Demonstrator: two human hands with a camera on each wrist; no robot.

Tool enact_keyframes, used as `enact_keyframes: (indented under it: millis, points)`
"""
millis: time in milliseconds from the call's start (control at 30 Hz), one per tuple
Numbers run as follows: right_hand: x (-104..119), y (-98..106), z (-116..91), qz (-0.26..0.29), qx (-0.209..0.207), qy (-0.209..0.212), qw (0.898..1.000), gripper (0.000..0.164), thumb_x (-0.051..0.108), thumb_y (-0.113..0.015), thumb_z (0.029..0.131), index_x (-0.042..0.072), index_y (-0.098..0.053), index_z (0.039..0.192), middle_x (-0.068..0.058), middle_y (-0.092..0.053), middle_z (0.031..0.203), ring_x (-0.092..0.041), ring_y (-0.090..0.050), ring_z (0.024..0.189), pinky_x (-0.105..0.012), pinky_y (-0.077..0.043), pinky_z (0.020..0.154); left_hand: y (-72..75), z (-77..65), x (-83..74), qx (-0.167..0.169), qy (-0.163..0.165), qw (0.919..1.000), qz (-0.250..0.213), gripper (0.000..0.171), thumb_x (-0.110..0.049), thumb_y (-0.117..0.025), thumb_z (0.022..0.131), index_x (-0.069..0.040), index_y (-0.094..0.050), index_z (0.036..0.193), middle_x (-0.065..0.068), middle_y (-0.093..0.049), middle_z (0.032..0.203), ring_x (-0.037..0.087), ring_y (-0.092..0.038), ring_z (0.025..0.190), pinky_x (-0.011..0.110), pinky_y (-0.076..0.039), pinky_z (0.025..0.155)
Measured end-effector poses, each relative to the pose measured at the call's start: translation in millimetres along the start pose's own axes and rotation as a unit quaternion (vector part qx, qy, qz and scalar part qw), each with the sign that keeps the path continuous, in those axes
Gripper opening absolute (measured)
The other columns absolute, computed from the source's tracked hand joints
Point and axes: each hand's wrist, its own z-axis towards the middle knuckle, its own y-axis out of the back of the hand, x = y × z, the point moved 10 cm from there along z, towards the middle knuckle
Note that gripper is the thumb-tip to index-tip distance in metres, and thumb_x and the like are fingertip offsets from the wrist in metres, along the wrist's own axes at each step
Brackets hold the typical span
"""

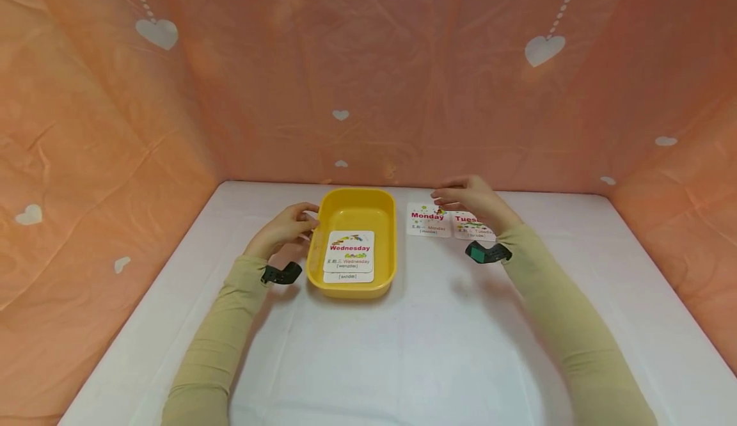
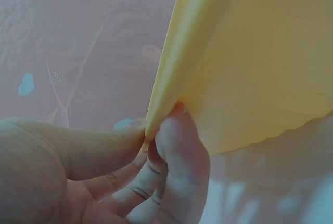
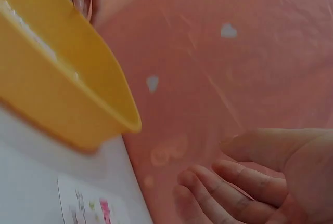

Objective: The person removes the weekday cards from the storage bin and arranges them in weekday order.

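My left hand (image 1: 283, 229) is at the left side of a yellow plastic tray (image 1: 357, 218). In the left wrist view, its thumb and index finger pinch the tray's rim (image 2: 169, 78). Inside the tray lies a Wednesday card (image 1: 349, 261) on top of another card (image 1: 348, 278), mostly hidden with only its bottom strip showing. My right hand (image 1: 476, 203) hovers over a Tuesday card (image 1: 475, 231), partly covering it. Its fingers are loosely bent and hold nothing, as the right wrist view shows. Left of that card lies a Monday card (image 1: 428, 223), face up on the table.
A white cloth covers the table (image 1: 391, 362). Behind and on both sides hangs a peach curtain (image 1: 391, 80) with white hearts. The two cards on the table lie side by side, right of the tray and near the back edge.
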Motion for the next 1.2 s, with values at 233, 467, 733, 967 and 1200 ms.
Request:
enact_keyframes:
  millis: [233,467,733,967,1200]
  points:
    - [16,-35,8,-0.011,0.019,0.006,1.0,0.036,0.011,-0.062,0.094,-0.007,-0.056,0.125,-0.023,-0.061,0.117,-0.033,-0.062,0.103,-0.042,-0.049,0.089,0.1,3.7,5.5,-0.005,0.013,0.9999,0.009,0.042,-0.011,-0.05,0.1,-0.001,-0.038,0.139,0.02,-0.058,0.103,0.023,-0.062,0.08,0.032,-0.053,0.066]
    - [20,-68,17,-0.014,0.045,0.014,0.999,0.036,0.009,-0.063,0.093,-0.007,-0.056,0.125,-0.023,-0.06,0.12,-0.037,-0.06,0.107,-0.048,-0.046,0.092,-2.0,1.5,4.3,-0.003,0.014,0.9999,0.008,0.041,-0.013,-0.05,0.1,-0.002,-0.04,0.138,0.018,-0.059,0.101,0.023,-0.062,0.079,0.035,-0.054,0.068]
    - [29,-91,21,0.0,0.059,0.015,0.998,0.038,0.007,-0.062,0.093,-0.01,-0.055,0.126,-0.025,-0.059,0.12,-0.042,-0.056,0.111,-0.046,-0.046,0.093,-2.0,0.9,2.2,-0.004,0.012,0.9999,0.004,0.042,-0.012,-0.052,0.099,-0.002,-0.04,0.138,0.02,-0.059,0.103,0.023,-0.062,0.079,0.034,-0.054,0.068]
    - [22,-110,29,-0.007,0.081,0.003,0.997,0.038,0.007,-0.061,0.093,-0.01,-0.054,0.126,-0.024,-0.06,0.118,-0.041,-0.057,0.11,-0.044,-0.046,0.093,-2.2,2.1,1.1,0.001,0.006,1.0,0.004,0.043,-0.011,-0.051,0.1,0.001,-0.038,0.139,0.023,-0.058,0.107,0.025,-0.062,0.082,0.035,-0.054,0.07]
    - [13,-132,36,-0.024,0.103,-0.016,0.994,0.039,0.009,-0.064,0.092,-0.007,-0.056,0.126,-0.018,-0.061,0.117,-0.037,-0.06,0.108,-0.042,-0.048,0.091,-2.6,1.8,2.9,0.001,0.006,1.0,-0.002,0.042,-0.012,-0.051,0.1,-0.001,-0.039,0.138,0.02,-0.059,0.103,0.025,-0.063,0.081,0.035,-0.054,0.069]
